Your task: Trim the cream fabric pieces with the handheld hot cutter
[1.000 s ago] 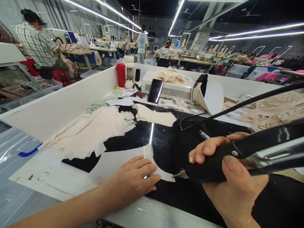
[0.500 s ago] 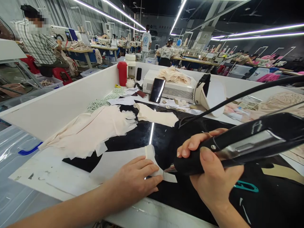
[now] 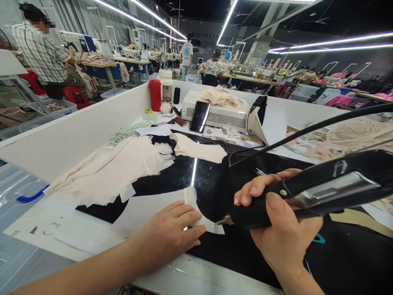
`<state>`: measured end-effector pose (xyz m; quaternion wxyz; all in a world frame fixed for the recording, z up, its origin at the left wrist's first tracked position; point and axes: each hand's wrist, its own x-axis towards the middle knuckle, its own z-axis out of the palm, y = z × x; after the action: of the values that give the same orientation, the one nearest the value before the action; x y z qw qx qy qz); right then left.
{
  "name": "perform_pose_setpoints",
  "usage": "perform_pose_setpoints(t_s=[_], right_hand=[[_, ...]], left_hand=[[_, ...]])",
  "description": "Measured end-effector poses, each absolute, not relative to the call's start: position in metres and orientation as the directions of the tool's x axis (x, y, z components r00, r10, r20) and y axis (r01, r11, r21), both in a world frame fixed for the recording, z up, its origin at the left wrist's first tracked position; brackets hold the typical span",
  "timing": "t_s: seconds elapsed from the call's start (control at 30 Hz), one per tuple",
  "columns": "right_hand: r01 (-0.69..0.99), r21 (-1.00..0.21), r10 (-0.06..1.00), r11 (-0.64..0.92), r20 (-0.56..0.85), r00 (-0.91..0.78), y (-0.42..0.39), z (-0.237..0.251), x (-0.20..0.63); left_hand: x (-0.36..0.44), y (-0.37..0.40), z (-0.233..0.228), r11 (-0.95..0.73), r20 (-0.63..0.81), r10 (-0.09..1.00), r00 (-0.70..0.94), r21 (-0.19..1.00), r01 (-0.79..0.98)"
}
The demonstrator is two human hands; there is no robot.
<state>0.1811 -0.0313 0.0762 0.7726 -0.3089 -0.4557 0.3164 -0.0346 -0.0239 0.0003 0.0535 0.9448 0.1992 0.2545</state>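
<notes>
My right hand [image 3: 285,221] is wrapped round a black corded hand tool [image 3: 331,180] with a silver lever plate and a narrow metal tip. The tip touches, or sits just above, the right end of a pale strip on a white cut piece [image 3: 150,207]; contact is hard to tell. My left hand [image 3: 172,229] lies flat over this piece, fingers stretched out, close to the curved edge. A glossy black work surface [image 3: 147,182] lies beneath. Beyond my left hand a stack of pale pink cut pieces [image 3: 123,164] rests, with a smaller cream stack [image 3: 201,149] behind.
A white box [image 3: 215,116] at the back carries fabric, with a phone [image 3: 200,116] leaning on it. A red tumbler [image 3: 155,95] stands left. The tool's black cable [image 3: 294,131] arcs across the right. A teal tool [image 3: 319,238] lies partly behind my right wrist. People sit at machines beyond.
The tool tip has moved slightly right along the strip toward its end, with my right hand. My left hand stays flat on the piece. The view has shifted a little.
</notes>
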Motion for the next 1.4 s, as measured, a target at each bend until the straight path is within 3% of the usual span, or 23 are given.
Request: perform_pose_setpoints(t_s=[0.6,1.1,1.4], right_hand=[[-0.212,-0.78,0.796,0.589,0.515,0.317,-0.04,0.076,0.171],[-0.205,-0.772,0.78,0.602,0.514,0.356,-0.043,0.078,0.18],[-0.126,-0.793,0.754,0.595,0.497,0.429,-0.012,0.069,0.21]], left_hand=[[-0.034,-0.022,0.0,-0.921,0.472,0.389,0.791,0.187,0.342],[-0.037,-0.024,0.003,-0.917,0.472,0.399,0.786,0.21,0.339],[-0.065,-0.007,0.02,-0.866,0.411,0.499,0.763,0.267,0.422]])
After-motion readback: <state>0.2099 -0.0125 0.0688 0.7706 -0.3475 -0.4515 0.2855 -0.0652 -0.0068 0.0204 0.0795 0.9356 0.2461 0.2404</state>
